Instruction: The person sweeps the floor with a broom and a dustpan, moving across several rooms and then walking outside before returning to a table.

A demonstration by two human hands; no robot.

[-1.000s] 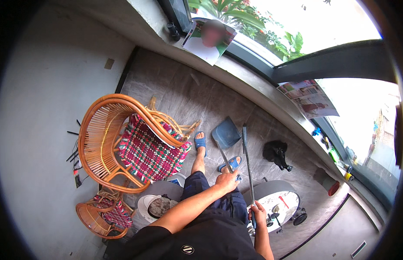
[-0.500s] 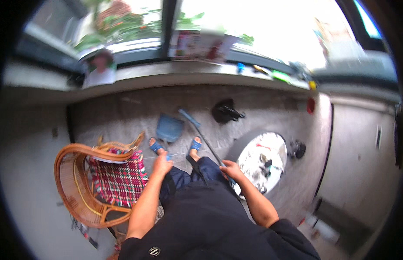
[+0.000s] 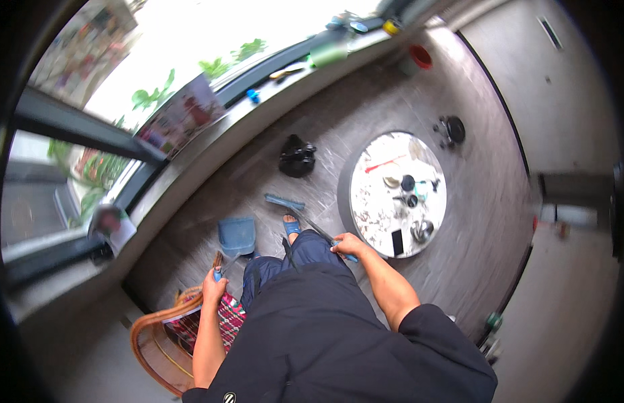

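Observation:
My left hand (image 3: 214,287) is closed round the handle of a blue dustpan (image 3: 237,235), whose pan is low over the floor ahead; whether it touches the floor I cannot tell. In my right hand (image 3: 349,246) is the grey handle of a broom, its blue head (image 3: 284,201) lying low in front of my right foot. That foot wears a blue sandal (image 3: 292,227); the left one is mostly hidden by my trouser leg. The broom head is to the right of the dustpan and slightly farther off.
A round white table (image 3: 399,195) with small items stands at the right. Beyond it are a black stool (image 3: 452,130) and a red-rimmed bin (image 3: 419,57). A black bag (image 3: 297,156) sits on the floor ahead. A rattan chair (image 3: 157,342) is close on my left, under the window ledge (image 3: 191,158).
My view has turned to the right, so the table and window ledge appear rotated. The dustpan and broom have come along in my hands, and the broom head now lies more crosswise.

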